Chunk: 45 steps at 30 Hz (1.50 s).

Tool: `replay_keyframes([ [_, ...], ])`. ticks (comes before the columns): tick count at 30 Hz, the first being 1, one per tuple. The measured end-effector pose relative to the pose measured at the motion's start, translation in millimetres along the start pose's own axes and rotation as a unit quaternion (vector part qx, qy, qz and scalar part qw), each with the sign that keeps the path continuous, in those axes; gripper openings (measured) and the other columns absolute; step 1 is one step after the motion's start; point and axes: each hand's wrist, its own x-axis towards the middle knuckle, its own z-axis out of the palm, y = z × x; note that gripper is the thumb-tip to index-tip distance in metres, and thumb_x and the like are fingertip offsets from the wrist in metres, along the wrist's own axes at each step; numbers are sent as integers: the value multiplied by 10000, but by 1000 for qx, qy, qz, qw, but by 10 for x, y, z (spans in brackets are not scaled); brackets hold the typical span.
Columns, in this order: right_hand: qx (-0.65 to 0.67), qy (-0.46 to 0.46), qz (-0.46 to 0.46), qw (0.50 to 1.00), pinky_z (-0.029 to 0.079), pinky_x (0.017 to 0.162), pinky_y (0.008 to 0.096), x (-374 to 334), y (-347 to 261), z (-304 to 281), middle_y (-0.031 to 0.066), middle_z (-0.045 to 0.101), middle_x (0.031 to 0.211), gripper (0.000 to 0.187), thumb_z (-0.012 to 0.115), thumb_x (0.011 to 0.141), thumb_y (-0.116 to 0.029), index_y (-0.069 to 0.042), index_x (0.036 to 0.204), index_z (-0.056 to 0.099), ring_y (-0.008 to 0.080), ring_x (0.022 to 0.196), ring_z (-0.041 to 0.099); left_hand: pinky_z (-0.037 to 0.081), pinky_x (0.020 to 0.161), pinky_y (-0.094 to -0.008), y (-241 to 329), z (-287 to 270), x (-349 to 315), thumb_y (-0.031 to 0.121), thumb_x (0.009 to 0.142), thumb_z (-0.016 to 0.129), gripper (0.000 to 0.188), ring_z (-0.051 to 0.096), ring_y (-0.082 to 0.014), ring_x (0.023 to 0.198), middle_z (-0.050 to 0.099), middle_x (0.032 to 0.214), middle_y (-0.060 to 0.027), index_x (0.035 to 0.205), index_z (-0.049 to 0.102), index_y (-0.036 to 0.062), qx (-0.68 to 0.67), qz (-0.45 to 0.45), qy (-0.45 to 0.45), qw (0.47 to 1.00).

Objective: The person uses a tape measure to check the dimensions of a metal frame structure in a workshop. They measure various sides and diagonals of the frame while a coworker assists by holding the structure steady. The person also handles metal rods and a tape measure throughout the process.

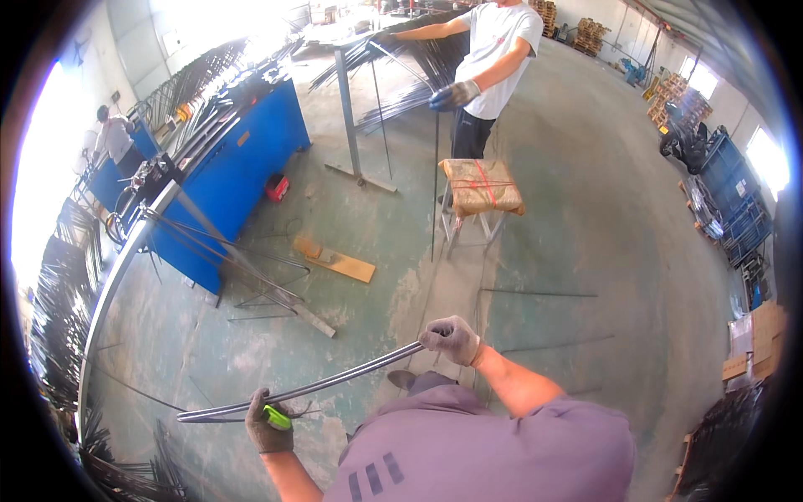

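A few dark metal rods lie side by side, slanting across in front of me. My right hand, in a grey glove, is closed around their right end. Lower and to the left, my gloved left hand grips the rods near their other end, which sticks out past it. That hand also has a small bright green object against its palm; its kind I cannot make out. Thin dark ends show just right of this hand.
A blue machine stands left, near a metal stand with rods on it. A wooden board lies on the floor. Ahead, a gloved co-worker stands behind a stool with a wrapped seat. Thin rods lie on the right floor.
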Motion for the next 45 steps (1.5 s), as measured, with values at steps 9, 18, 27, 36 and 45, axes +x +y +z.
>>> replay_keyframes([
  [9,66,228,-43,970,562,781,301,8,642,-30,-3,713,885,149,769,976,-200,-52,969,763,114,884,669,553,678,-402,169,292,-172,132,1029,676,94,635,-230,686,614,771,-60,1035,679,39,356,225,-76,904],
  [18,94,343,-186,916,510,708,313,-446,-282,-859,65,664,745,149,641,885,-61,23,762,648,148,727,629,537,730,-387,219,1345,-562,117,1016,657,176,670,-242,751,629,906,-125,1085,660,-45,107,4,-214,971],
  [27,208,404,-150,878,514,793,372,-712,368,-1475,85,592,717,116,622,852,-8,6,736,616,253,777,626,522,723,-356,-201,2181,-370,137,975,687,204,673,-245,744,675,819,-141,1127,664,1,208,-112,-257,937],
  [36,187,507,-93,837,508,777,375,-855,540,-1938,84,596,712,139,647,871,-37,-4,740,613,221,742,599,548,739,-391,-629,2847,-19,170,1065,628,276,665,-231,770,661,953,-133,1194,638,-74,295,-50,-351,887],
  [45,144,674,-130,713,528,739,355,-2165,247,-1672,96,659,756,110,668,865,2,3,758,639,225,727,649,484,696,-372,-855,3366,44,312,1113,598,404,584,-235,722,612,863,-102,1313,621,-38,251,-307,-447,802],
])
